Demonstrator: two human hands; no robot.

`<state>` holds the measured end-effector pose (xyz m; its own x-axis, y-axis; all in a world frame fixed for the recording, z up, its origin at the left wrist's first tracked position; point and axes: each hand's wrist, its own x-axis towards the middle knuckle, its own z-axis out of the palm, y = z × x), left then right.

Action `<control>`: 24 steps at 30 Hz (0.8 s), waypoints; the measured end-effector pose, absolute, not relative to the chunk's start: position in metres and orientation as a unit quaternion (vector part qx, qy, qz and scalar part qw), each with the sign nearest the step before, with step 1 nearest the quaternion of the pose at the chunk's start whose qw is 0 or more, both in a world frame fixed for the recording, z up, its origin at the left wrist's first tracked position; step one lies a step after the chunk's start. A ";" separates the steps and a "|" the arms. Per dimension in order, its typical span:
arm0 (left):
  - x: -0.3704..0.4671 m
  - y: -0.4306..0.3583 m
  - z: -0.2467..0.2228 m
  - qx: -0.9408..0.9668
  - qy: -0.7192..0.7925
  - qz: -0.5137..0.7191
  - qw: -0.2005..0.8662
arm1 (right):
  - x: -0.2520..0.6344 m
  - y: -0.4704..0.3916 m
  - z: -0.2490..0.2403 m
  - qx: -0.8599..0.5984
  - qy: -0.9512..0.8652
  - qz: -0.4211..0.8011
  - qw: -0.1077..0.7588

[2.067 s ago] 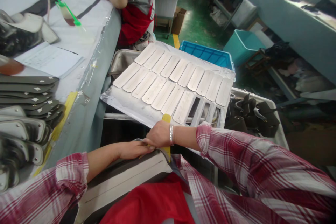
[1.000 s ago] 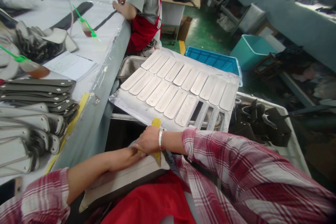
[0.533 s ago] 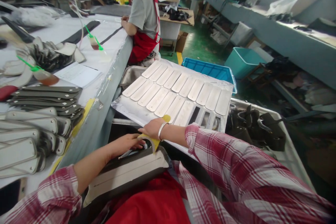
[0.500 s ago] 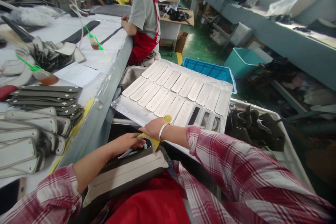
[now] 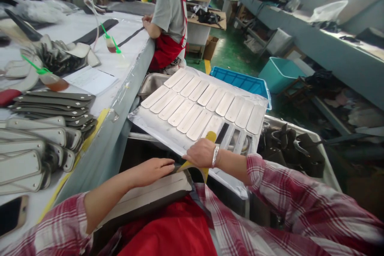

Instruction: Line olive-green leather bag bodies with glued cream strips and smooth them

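Observation:
My right hand is closed around a curved yellow strip, whose ends stick out above and below the fist; its exact kind is unclear. Across my lap lies a long dark piece with a pale panel on top. My left hand rests along the upper edge of that piece, fingers stretched out. Just beyond my hands, a slanted white board carries rows of pale, round-cornered strips. Several slots at its near right corner show dark or bare gaps.
At left, the worktable bears stacks of pale panels, dark strips, glue bottles and a phone. A co-worker sits beyond. Blue crate, teal bin and a metal tray of dark pieces stand right.
My right hand has moved right with the yellow strip, away from my left hand. My left hand has shifted slightly right and now lies flatter on the lap piece.

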<state>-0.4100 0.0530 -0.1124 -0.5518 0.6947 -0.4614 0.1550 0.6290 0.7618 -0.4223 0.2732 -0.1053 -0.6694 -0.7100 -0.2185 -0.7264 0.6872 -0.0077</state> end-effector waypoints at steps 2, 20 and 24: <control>-0.414 0.060 -0.115 0.291 0.790 0.348 0.412 | -0.414 0.275 -0.114 -0.388 0.916 0.033 0.093; -0.419 0.077 -0.147 0.302 0.756 0.330 0.477 | -0.412 0.261 -0.141 -0.358 0.918 -0.011 0.171; -0.410 0.085 -0.146 0.323 0.800 0.241 0.444 | -0.410 0.262 -0.141 -0.337 0.917 -0.006 0.212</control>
<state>-0.4100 0.0854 -0.1455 -0.3966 0.7310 -0.5553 0.3017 0.6751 0.6733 -0.4105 0.2619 -0.1405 -0.6826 -0.6209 -0.3855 -0.6162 0.7725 -0.1532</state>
